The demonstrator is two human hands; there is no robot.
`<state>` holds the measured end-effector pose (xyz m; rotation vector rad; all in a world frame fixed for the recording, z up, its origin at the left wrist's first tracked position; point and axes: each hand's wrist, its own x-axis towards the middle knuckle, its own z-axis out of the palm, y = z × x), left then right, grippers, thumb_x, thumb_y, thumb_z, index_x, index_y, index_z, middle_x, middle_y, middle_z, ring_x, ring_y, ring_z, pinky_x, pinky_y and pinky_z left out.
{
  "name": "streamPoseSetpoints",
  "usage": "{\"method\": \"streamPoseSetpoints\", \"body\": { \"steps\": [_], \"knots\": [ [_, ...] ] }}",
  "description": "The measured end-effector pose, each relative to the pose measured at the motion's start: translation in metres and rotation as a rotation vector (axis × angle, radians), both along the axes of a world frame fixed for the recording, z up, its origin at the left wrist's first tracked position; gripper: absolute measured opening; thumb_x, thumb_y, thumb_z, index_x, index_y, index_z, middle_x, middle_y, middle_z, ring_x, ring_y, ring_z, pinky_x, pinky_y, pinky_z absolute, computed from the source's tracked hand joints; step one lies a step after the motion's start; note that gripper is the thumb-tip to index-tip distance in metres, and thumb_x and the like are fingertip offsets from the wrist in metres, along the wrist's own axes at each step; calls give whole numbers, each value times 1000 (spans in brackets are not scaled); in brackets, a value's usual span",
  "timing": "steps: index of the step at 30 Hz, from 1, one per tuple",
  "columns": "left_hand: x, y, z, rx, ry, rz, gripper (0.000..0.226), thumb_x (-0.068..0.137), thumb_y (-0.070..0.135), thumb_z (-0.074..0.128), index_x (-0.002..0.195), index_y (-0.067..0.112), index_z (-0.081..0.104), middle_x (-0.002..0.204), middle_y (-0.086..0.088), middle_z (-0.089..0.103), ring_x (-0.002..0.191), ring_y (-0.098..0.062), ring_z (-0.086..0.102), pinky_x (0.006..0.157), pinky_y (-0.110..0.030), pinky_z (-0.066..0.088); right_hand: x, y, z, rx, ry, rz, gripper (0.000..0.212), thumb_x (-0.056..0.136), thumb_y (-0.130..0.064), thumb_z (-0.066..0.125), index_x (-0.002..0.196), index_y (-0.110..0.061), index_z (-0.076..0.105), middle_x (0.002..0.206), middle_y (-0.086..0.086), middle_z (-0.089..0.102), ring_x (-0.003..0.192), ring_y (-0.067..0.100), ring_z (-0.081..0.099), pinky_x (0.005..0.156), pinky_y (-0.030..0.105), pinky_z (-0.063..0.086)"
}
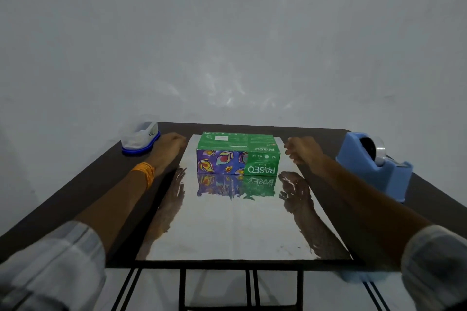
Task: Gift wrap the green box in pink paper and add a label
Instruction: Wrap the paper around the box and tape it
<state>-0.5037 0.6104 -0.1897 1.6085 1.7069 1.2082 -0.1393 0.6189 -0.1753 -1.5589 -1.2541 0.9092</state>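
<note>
Pale wall is seen behind a dark desk [101, 184], on which a shiny silver sheet [227, 225] is spread. The green box [237, 156] is set on its far end, between the left hand [169, 146] and right hand [303, 149]. Fingers are curled by the sheet's far corners; whether paper is pinched cannot be told. A tape dispenser [374, 163] is placed right, a plastic tub [139, 137] far left.

Head cam: on my head, wide-angle, faces forward and down.
Range: close over table [101, 184]; my left hand [169, 146], right hand [302, 149] in frame.
Views: one.
</note>
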Motion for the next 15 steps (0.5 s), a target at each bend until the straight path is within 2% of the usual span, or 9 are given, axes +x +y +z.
{"method": "streamPoseSetpoints", "body": {
  "steps": [2,4,7,8,10,11,13,15],
  "knots": [
    [1,15,0,23,98,20,25,96,17,51,116,9,66,120,-7,65,111,-24,59,98,-39,46,6,13,3,12,-94,25,24,95,-10,56,73,-7,65,63,5,62,48,11,50,43,19,39],
    [2,32,-2,20,198,8,26,96,15,52,117,7,64,121,-12,64,110,-27,59,97,-38,45,10,26,3,41,-228,42,21,94,-9,57,77,-7,70,64,3,65,52,10,54,49,21,46],
    [-1,61,-11,-42,379,-63,37,95,17,56,130,4,55,131,-15,60,115,-32,58,100,-40,45,11,49,-4,82,-492,75,21,92,-12,58,102,-4,75,100,10,74,83,18,65,79,35,53],
    [-3,70,-16,-51,462,-89,41,96,20,56,134,4,52,135,-16,57,119,-33,56,102,-41,43,10,54,-5,77,-563,100,24,94,-14,60,112,-5,73,115,9,72,100,21,65,90,34,50],
    [-7,87,-25,-59,619,-132,49,97,24,58,141,5,46,141,-16,52,127,-33,51,106,-41,40,8,67,-9,27,-664,182,36,98,-21,59,131,-8,62,137,10,61,122,26,58,100,30,42],
    [-7,93,-29,-57,683,-153,51,95,23,60,141,5,47,141,-16,52,127,-34,51,106,-42,41,7,74,-12,-7,-743,229,42,101,-25,56,139,-9,55,144,10,54,129,27,54,105,31,39],
    [-7,103,-35,-71,802,-171,50,91,24,65,135,6,52,135,-16,57,121,-34,55,101,-43,45,5,88,-18,-44,-963,286,49,104,-33,47,149,-12,42,155,9,41,141,27,41,117,40,28],
    [-6,109,-39,-125,860,-132,48,87,30,68,128,7,56,128,-16,61,113,-34,59,95,-45,50,3,97,-23,-42,-1089,309,49,106,-32,42,151,-14,39,156,8,40,140,28,42,117,42,27]
  ]
}}
